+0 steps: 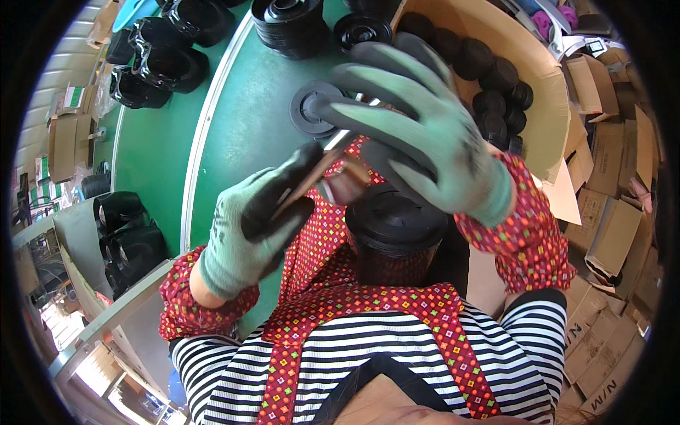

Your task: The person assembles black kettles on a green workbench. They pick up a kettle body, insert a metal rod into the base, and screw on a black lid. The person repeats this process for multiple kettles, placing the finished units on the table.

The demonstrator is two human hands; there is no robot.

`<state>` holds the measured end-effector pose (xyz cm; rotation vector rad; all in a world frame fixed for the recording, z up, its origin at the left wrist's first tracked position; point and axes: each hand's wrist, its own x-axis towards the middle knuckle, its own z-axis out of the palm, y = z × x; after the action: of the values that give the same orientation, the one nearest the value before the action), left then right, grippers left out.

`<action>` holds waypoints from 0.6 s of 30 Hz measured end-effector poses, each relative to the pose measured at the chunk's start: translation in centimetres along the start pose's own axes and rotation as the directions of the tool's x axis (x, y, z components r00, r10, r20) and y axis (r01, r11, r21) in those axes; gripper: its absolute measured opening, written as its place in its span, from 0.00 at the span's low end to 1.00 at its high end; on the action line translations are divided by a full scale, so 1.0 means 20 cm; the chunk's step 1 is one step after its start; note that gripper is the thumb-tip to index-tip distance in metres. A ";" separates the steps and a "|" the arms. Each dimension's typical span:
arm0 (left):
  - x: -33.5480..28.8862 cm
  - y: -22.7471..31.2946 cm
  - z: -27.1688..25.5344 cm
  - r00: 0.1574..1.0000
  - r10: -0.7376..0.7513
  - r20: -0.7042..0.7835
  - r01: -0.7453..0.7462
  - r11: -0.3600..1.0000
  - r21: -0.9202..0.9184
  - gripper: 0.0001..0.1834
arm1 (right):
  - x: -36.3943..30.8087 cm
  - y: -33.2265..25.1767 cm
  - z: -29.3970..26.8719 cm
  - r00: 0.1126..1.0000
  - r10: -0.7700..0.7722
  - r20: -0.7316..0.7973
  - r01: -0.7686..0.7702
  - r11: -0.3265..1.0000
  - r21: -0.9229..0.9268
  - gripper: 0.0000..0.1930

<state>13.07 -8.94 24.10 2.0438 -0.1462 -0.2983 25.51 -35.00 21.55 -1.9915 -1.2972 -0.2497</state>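
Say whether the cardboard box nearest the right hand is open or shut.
Open: black round parts show inside the cardboard box.

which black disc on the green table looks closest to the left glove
The flat one just beyond the left hand's fingertips; the tall black stack and the disc beside it sit farther off, near the top edge.

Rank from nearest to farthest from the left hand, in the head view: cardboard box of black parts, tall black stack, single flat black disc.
1. Single flat black disc: ahead, slightly right of the left hand.
2. Tall black stack: farther ahead.
3. Cardboard box of black parts: right side.
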 end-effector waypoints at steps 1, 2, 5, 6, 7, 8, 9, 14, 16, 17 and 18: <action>0.03 0.06 0.00 0.995 0.073 0.068 -0.079 0.993 0.089 0.36 | 0.01 0.06 0.05 1.000 -0.014 -0.001 0.014 1.000 0.011 0.25; 0.05 0.13 0.01 0.996 0.031 0.086 -0.022 0.995 -0.102 0.37 | -0.01 0.13 0.08 0.995 0.025 0.097 -0.035 0.994 0.103 0.24; 0.21 0.21 -0.02 0.963 0.225 0.151 -0.231 0.973 0.024 0.41 | -0.26 0.33 0.36 0.975 -0.025 -0.222 0.075 0.972 0.221 0.19; 0.24 0.22 -0.01 0.938 0.303 0.166 -0.316 0.947 0.057 0.43 | -0.27 0.34 0.36 0.977 -0.085 -0.194 0.118 0.979 0.167 0.19; 0.29 0.23 0.00 0.894 0.404 0.193 -0.425 0.902 0.077 0.40 | -0.29 0.36 0.35 0.976 -0.142 -0.163 0.162 0.980 0.113 0.18; 0.35 0.22 0.04 0.817 0.526 0.236 -0.554 0.829 0.072 0.37 | -0.34 0.38 0.39 0.988 -0.057 -0.144 0.104 0.936 0.337 0.18; 0.39 0.21 0.09 0.744 0.606 0.280 -0.642 0.765 0.051 0.34 | -0.37 0.40 0.42 0.995 -0.013 -0.101 0.059 0.885 0.462 0.17; 0.44 0.25 0.41 0.708 0.593 0.385 -0.618 0.783 -0.071 0.24 | -0.39 0.37 0.43 0.997 -0.043 0.059 -0.018 0.642 0.766 0.14; 0.43 0.32 0.52 0.795 0.448 0.408 -0.537 0.833 0.131 0.25 | -0.30 0.34 0.38 0.990 -0.141 0.029 0.062 0.602 0.796 0.13; 0.42 0.35 0.57 0.820 0.404 0.405 -0.507 0.841 0.190 0.27 | -0.27 0.32 0.36 0.986 -0.165 -0.017 0.109 0.568 0.816 0.13; 0.42 0.37 0.60 0.828 0.383 0.411 -0.498 0.839 0.221 0.28 | -0.29 0.34 0.39 0.986 -0.157 -0.050 0.130 0.555 0.822 0.14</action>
<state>18.02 -24.56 23.94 2.1787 -0.9432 -0.3574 26.84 -35.47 9.75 -1.0670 -1.2597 0.2943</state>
